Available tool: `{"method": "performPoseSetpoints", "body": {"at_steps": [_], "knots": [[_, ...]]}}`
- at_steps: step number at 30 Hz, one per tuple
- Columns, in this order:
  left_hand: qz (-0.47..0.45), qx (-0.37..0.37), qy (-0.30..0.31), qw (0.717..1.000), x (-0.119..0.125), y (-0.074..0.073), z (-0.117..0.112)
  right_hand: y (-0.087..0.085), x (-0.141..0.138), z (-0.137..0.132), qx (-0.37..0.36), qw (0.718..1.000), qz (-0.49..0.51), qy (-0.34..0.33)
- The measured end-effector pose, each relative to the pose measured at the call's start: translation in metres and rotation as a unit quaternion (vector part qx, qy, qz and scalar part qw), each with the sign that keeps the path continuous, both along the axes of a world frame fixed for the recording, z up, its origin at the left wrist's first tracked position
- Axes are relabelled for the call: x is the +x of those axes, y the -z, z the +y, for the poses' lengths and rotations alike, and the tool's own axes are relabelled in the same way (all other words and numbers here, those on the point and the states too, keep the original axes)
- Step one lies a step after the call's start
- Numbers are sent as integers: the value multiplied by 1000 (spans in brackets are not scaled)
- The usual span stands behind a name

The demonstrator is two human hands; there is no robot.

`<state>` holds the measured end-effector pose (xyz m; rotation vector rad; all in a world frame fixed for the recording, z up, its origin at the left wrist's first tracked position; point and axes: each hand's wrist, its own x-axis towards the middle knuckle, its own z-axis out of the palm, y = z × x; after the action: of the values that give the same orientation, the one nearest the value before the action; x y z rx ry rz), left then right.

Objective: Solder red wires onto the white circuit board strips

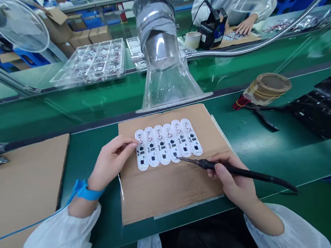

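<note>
Left of the central cardboard sheet, a second cardboard panel lies on the green tabletop. Across the sheet's left edge reaches the left hand, a blue band round its wrist; thumb and index finger are pressed together at the edge of the leftmost board, and whether they pinch anything cannot be told. On the sheet's upper half lie six white circuit boards side by side, with black components and red wires; any print on them is too small to read. Behind the sheet hangs a clear, flared hood. Over the sheet's right side, the right hand has its fingers closed round the black handle of a soldering iron, its tip at the near end of the fourth board. Well beyond the sheet, to the right, a co-worker's hand is near a black device whose markings are illegible. Right of the sheet are banded red wires, pliers and a yellow-banded cylinder.
</note>
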<state>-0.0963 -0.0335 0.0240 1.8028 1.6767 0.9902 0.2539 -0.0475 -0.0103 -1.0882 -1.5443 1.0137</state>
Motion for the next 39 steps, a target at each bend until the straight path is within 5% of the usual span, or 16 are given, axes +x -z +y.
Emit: {"method": "performPoseSetpoints", "body": {"at_steps": [8, 16, 39], "knots": [[-8, 97, 76, 992, 4, 22, -14, -3, -24, -3, -6, 1000, 5, 8], [11, 69, 149, 986, 5, 19, -16, 0, -23, -4, -10, 999, -20, 29], [23, 28, 186, 982, 6, 18, -16, -3, -25, -2, 8, 999, -52, -11]]}}
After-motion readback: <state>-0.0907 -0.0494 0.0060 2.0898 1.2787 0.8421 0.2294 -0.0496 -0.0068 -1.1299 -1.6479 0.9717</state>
